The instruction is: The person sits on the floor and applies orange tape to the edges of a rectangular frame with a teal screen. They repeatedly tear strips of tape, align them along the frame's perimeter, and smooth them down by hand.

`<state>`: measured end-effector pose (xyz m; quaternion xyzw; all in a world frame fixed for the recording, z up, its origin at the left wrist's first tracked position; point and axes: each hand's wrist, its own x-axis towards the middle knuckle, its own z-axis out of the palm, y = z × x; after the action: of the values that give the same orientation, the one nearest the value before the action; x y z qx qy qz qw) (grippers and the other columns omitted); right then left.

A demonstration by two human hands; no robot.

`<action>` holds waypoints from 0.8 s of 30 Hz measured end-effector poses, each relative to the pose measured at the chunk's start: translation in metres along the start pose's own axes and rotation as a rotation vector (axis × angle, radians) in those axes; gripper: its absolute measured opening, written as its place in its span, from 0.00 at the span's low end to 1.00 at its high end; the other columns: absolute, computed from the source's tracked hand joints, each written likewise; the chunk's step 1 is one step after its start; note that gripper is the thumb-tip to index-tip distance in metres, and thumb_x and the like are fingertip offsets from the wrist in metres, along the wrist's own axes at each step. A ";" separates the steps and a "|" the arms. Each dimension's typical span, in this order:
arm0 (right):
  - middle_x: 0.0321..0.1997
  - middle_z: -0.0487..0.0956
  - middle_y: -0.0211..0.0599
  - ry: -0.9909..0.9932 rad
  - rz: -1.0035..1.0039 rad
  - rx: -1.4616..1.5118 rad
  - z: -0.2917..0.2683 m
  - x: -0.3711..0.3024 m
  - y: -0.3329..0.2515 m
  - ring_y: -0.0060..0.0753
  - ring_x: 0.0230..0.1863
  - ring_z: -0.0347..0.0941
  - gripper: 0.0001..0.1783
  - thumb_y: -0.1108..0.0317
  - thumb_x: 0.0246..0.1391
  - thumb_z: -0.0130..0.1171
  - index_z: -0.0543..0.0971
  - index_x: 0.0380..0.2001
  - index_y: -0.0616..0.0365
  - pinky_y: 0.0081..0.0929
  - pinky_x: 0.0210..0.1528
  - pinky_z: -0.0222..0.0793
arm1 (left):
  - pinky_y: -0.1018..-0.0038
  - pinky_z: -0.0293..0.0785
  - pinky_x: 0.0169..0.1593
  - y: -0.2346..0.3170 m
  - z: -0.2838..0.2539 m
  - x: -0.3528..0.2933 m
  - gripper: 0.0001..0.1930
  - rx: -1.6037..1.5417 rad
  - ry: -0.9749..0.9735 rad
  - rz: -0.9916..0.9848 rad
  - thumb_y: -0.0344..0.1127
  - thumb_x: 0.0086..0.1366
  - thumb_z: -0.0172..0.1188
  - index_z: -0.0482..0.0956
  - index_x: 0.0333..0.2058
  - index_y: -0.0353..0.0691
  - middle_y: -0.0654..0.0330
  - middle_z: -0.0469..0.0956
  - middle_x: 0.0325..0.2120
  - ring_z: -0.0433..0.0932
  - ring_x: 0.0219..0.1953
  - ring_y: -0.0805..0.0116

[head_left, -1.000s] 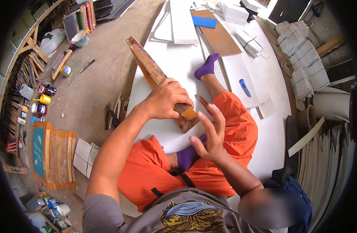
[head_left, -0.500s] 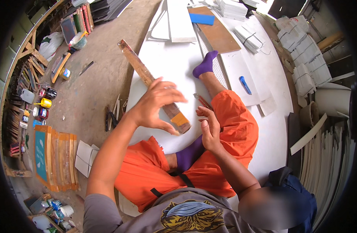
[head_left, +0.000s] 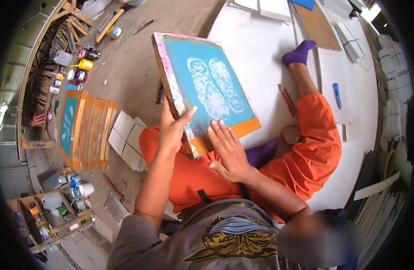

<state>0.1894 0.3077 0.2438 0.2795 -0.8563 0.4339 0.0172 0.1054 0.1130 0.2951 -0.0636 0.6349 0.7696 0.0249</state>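
A screen printing frame [head_left: 220, 72] is tilted above my lap, its teal mesh face turned up toward me. Two pale shapes like sandal soles show on the mesh, and orange tape runs along the near edge. My left hand [head_left: 173, 130] grips the frame's left side near the lower corner, thumb on the face and the other fingers mostly hidden behind. With fingers stretched out, my right hand [head_left: 230, 155] lies flat over the taped near edge. Right of the frame, a tape roll [head_left: 290, 134] and a red utility knife [head_left: 286, 100] rest on the white work surface.
On the left floor stand several more screen frames [head_left: 87, 130] beside a tied card bundle [head_left: 128, 140]. Farther off are paint containers [head_left: 84, 65]. A blue cutter [head_left: 337, 95] lies on white board at right, past my leg. A partitioned crate [head_left: 47, 220] stands lower left.
The screen frame, seen edge-on before, has been turned so its teal face shows. My right hand has moved onto its near edge. The view has swung left, and the tape roll now shows.
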 end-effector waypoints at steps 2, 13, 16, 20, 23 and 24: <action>0.82 0.49 0.54 -0.048 0.025 -0.009 0.017 -0.002 -0.008 0.57 0.82 0.42 0.51 0.32 0.65 0.46 0.53 0.77 0.60 0.55 0.79 0.41 | 0.69 0.72 0.62 -0.012 -0.010 -0.001 0.39 -0.012 0.019 0.026 0.20 0.65 0.63 0.56 0.72 0.37 0.56 0.72 0.61 0.73 0.60 0.69; 0.81 0.55 0.44 -0.299 -0.419 0.143 0.043 -0.012 -0.023 0.48 0.83 0.44 0.51 0.32 0.62 0.50 0.57 0.76 0.56 0.53 0.80 0.41 | 0.72 0.73 0.56 -0.050 -0.037 0.022 0.37 -0.036 0.075 -0.028 0.21 0.66 0.61 0.59 0.72 0.37 0.57 0.74 0.59 0.75 0.55 0.69; 0.76 0.65 0.49 -0.093 -0.113 -0.073 0.012 0.003 0.017 0.58 0.77 0.58 0.46 0.38 0.62 0.55 0.63 0.73 0.58 0.54 0.76 0.53 | 0.70 0.71 0.59 -0.074 -0.049 0.047 0.36 -0.095 0.023 -0.056 0.23 0.66 0.61 0.60 0.71 0.37 0.58 0.74 0.60 0.75 0.57 0.69; 0.76 0.62 0.53 0.051 0.203 -0.451 0.011 0.013 0.089 0.60 0.78 0.54 0.43 0.39 0.66 0.52 0.62 0.73 0.58 0.55 0.77 0.51 | 0.70 0.70 0.59 -0.121 -0.065 0.089 0.29 -0.031 0.020 -0.178 0.25 0.65 0.60 0.69 0.65 0.37 0.61 0.79 0.53 0.77 0.53 0.70; 0.79 0.58 0.51 0.016 0.272 -0.530 0.029 0.010 0.122 0.58 0.80 0.50 0.44 0.37 0.68 0.47 0.59 0.75 0.56 0.55 0.78 0.47 | 0.71 0.68 0.58 -0.156 -0.086 0.113 0.25 0.051 0.009 -0.347 0.27 0.66 0.62 0.74 0.62 0.39 0.63 0.81 0.50 0.77 0.52 0.71; 0.80 0.57 0.50 -0.007 0.284 -0.543 0.033 0.008 0.129 0.56 0.81 0.48 0.44 0.36 0.69 0.45 0.58 0.76 0.56 0.55 0.78 0.46 | 0.72 0.66 0.58 -0.165 -0.086 0.115 0.19 0.105 -0.024 -0.335 0.36 0.68 0.63 0.79 0.57 0.42 0.65 0.83 0.47 0.77 0.51 0.72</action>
<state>0.1259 0.3390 0.1310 0.1438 -0.9715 0.1865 0.0273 0.0165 0.0552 0.1037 -0.1580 0.6544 0.7211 0.1636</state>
